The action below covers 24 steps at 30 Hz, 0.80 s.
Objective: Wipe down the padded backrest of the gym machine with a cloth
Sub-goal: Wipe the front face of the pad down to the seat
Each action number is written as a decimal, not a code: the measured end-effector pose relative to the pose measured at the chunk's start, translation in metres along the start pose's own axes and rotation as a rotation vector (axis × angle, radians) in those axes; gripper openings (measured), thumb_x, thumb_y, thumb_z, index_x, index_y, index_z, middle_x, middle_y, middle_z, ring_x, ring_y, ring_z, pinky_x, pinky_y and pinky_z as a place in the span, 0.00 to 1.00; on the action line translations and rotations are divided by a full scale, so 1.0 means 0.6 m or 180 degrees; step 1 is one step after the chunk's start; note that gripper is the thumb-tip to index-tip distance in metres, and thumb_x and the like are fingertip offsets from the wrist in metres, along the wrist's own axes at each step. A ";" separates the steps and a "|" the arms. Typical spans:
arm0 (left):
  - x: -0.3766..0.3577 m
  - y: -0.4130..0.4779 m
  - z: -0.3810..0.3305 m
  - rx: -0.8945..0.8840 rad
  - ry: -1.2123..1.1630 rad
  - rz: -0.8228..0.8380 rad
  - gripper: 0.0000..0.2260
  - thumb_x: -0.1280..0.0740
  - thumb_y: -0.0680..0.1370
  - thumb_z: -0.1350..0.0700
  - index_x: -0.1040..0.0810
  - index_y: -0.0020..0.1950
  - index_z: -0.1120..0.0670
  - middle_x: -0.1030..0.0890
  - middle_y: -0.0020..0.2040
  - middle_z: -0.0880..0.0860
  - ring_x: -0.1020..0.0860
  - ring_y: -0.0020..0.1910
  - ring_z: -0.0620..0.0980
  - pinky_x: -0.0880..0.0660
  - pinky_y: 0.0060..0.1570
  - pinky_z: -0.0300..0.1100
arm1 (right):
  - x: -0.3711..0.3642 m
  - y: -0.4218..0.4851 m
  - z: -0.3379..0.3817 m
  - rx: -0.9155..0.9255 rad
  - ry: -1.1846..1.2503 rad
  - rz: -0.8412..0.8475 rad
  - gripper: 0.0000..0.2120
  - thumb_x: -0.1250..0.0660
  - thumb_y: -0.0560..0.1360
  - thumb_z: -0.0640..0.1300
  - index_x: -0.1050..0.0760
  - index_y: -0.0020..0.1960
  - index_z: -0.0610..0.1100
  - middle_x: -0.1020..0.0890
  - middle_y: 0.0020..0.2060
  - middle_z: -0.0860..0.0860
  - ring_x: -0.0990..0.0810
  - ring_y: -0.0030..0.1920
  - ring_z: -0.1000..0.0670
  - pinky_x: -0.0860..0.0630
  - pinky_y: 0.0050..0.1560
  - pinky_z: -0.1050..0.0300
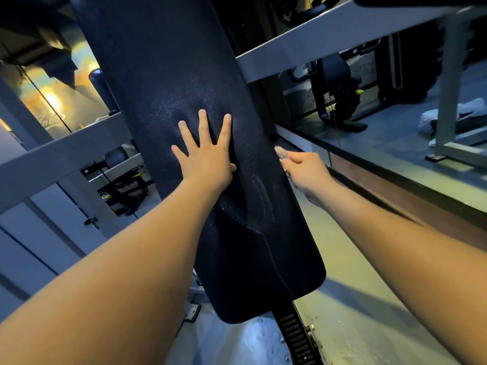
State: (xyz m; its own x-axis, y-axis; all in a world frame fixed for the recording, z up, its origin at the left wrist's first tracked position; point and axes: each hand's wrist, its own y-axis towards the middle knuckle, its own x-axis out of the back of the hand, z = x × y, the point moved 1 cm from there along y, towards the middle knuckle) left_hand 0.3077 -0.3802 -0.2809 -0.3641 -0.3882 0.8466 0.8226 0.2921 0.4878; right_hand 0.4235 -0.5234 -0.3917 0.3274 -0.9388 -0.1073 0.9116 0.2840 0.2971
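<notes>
The padded backrest is a long, dark, textured cushion that fills the middle of the head view. My left hand lies flat on it with the fingers spread and straight. My right hand is at the pad's right edge, its fingers curled round a small pale cloth. Only a tip of the cloth pokes out past the fingers, close to the edge of the pad; whether it touches the pad is unclear. A faint wiped streak shows on the pad below the right hand.
Grey frame beams of the machine cross behind the pad on both sides. A toothed adjustment rail runs below the pad's lower end. A mirror wall with a ledge stands to the right and reflects other machines.
</notes>
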 end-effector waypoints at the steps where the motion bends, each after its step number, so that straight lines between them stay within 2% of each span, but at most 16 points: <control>1: -0.001 -0.001 -0.002 0.0012 0.0000 0.0002 0.45 0.32 0.80 0.49 0.67 0.79 0.38 0.71 0.79 0.54 0.68 0.77 0.68 0.52 0.72 0.74 | 0.009 -0.013 -0.025 -0.0092 -0.0210 0.0014 0.13 0.35 0.82 0.39 0.17 0.63 0.46 0.15 0.45 0.57 0.22 0.39 0.63 0.22 0.44 0.64; 3: 0.001 -0.001 -0.006 0.0033 -0.0010 0.0043 0.45 0.32 0.80 0.50 0.67 0.79 0.39 0.72 0.79 0.54 0.68 0.77 0.68 0.53 0.72 0.74 | 0.025 -0.028 -0.039 -0.0410 -0.0884 0.0242 0.09 0.33 0.79 0.40 0.13 0.50 0.46 0.20 0.28 0.51 0.28 0.28 0.54 0.29 0.31 0.57; 4: 0.003 -0.001 -0.008 0.0041 -0.0015 0.0062 0.45 0.32 0.80 0.50 0.67 0.79 0.39 0.72 0.79 0.54 0.68 0.77 0.69 0.53 0.71 0.74 | 0.030 -0.024 -0.033 -0.0545 -0.1217 0.0390 0.09 0.33 0.77 0.39 0.14 0.44 0.42 0.22 0.27 0.46 0.29 0.27 0.49 0.29 0.29 0.54; 5: 0.004 -0.002 -0.010 0.0051 -0.0019 0.0077 0.46 0.32 0.80 0.51 0.67 0.80 0.40 0.72 0.79 0.54 0.68 0.76 0.69 0.53 0.71 0.75 | 0.032 -0.011 -0.023 -0.0618 -0.1462 0.0488 0.08 0.33 0.75 0.39 0.16 0.43 0.38 0.21 0.30 0.42 0.28 0.29 0.47 0.27 0.30 0.53; 7: 0.005 -0.003 -0.015 0.0076 -0.0030 0.0118 0.46 0.31 0.80 0.51 0.67 0.79 0.40 0.73 0.79 0.54 0.69 0.76 0.69 0.52 0.71 0.75 | 0.028 0.014 0.016 -0.0542 -0.1537 0.0366 0.09 0.34 0.78 0.42 0.17 0.50 0.39 0.20 0.39 0.44 0.24 0.36 0.47 0.26 0.33 0.59; 9: 0.009 -0.004 -0.018 0.0098 -0.0062 0.0205 0.47 0.31 0.78 0.52 0.68 0.79 0.40 0.73 0.78 0.54 0.69 0.76 0.69 0.52 0.70 0.76 | 0.016 0.028 0.048 -0.0181 -0.1034 0.0094 0.12 0.36 0.79 0.42 0.16 0.57 0.40 0.18 0.43 0.49 0.22 0.36 0.54 0.25 0.34 0.63; 10: 0.012 -0.004 -0.019 0.0106 -0.0122 0.0270 0.48 0.31 0.76 0.52 0.67 0.79 0.40 0.74 0.78 0.53 0.70 0.76 0.69 0.53 0.70 0.76 | 0.010 0.025 0.051 0.0008 -0.0733 0.0025 0.13 0.36 0.80 0.41 0.16 0.60 0.43 0.15 0.45 0.53 0.19 0.39 0.58 0.21 0.39 0.63; 11: 0.016 -0.003 -0.018 0.0113 -0.0230 0.0340 0.48 0.32 0.74 0.51 0.66 0.79 0.39 0.73 0.78 0.53 0.70 0.76 0.68 0.54 0.70 0.76 | 0.006 0.015 0.039 0.0128 -0.0477 0.0002 0.15 0.37 0.80 0.40 0.17 0.63 0.46 0.14 0.51 0.55 0.17 0.47 0.59 0.19 0.51 0.62; 12: 0.020 -0.002 -0.015 0.0111 -0.0351 0.0388 0.48 0.32 0.72 0.49 0.64 0.79 0.37 0.73 0.78 0.52 0.70 0.76 0.67 0.56 0.71 0.75 | 0.006 -0.003 0.020 0.0179 -0.0420 0.0031 0.16 0.37 0.81 0.41 0.19 0.66 0.48 0.15 0.57 0.57 0.18 0.56 0.60 0.22 0.62 0.62; 14: 0.020 -0.001 -0.010 0.0063 -0.0451 0.0385 0.47 0.31 0.73 0.40 0.62 0.79 0.35 0.72 0.79 0.50 0.70 0.77 0.66 0.57 0.71 0.75 | 0.014 -0.043 -0.041 0.0165 -0.0650 0.0065 0.16 0.38 0.82 0.44 0.20 0.68 0.52 0.18 0.62 0.59 0.21 0.63 0.58 0.27 0.68 0.60; 16: 0.011 -0.001 -0.009 0.0032 -0.0414 0.0303 0.46 0.32 0.73 0.34 0.62 0.79 0.33 0.73 0.79 0.50 0.70 0.77 0.66 0.57 0.70 0.75 | 0.032 -0.066 -0.081 0.0112 -0.1114 0.0085 0.15 0.38 0.81 0.48 0.19 0.65 0.55 0.14 0.55 0.58 0.18 0.57 0.54 0.22 0.62 0.54; 17: 0.006 -0.002 -0.010 0.0040 -0.0398 0.0241 0.46 0.32 0.73 0.33 0.62 0.79 0.33 0.73 0.78 0.50 0.71 0.76 0.66 0.58 0.70 0.76 | 0.039 -0.065 -0.086 0.0055 -0.1239 0.0138 0.14 0.37 0.81 0.49 0.18 0.63 0.52 0.13 0.47 0.55 0.17 0.48 0.53 0.20 0.54 0.54; 19: -0.002 -0.003 -0.014 0.0081 -0.0364 0.0133 0.46 0.31 0.74 0.33 0.63 0.78 0.33 0.73 0.78 0.50 0.70 0.76 0.66 0.57 0.70 0.76 | 0.037 -0.039 -0.065 0.0020 -0.1152 0.0097 0.14 0.36 0.80 0.47 0.18 0.58 0.40 0.19 0.33 0.50 0.26 0.32 0.51 0.28 0.37 0.57; 20: -0.002 -0.003 -0.015 0.0100 -0.0339 0.0103 0.46 0.31 0.74 0.34 0.62 0.79 0.33 0.73 0.79 0.50 0.70 0.77 0.66 0.57 0.70 0.76 | 0.030 -0.025 -0.040 0.0060 -0.0991 0.0018 0.15 0.35 0.79 0.46 0.19 0.55 0.36 0.24 0.30 0.48 0.30 0.29 0.51 0.31 0.34 0.58; 22: 0.001 -0.002 -0.017 0.0120 -0.0285 0.0082 0.46 0.31 0.74 0.34 0.62 0.79 0.34 0.72 0.79 0.51 0.68 0.77 0.67 0.55 0.70 0.76 | 0.011 -0.012 0.006 0.0196 -0.0580 -0.0138 0.13 0.36 0.79 0.42 0.17 0.50 0.35 0.24 0.31 0.50 0.29 0.27 0.55 0.31 0.31 0.63; 24: 0.004 -0.003 -0.019 0.0129 -0.0252 0.0084 0.46 0.31 0.74 0.34 0.61 0.79 0.35 0.71 0.79 0.51 0.67 0.77 0.67 0.54 0.70 0.76 | -0.001 -0.021 0.015 0.0376 -0.0467 -0.0150 0.11 0.38 0.80 0.41 0.16 0.50 0.46 0.21 0.34 0.56 0.27 0.27 0.62 0.30 0.34 0.67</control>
State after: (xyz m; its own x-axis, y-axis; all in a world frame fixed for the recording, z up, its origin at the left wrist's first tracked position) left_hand 0.3105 -0.3917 -0.2822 -0.3773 -0.3100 0.8727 0.8147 0.3370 0.4719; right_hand 0.4097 -0.5279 -0.3868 0.2375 -0.9713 0.0131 0.8867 0.2223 0.4053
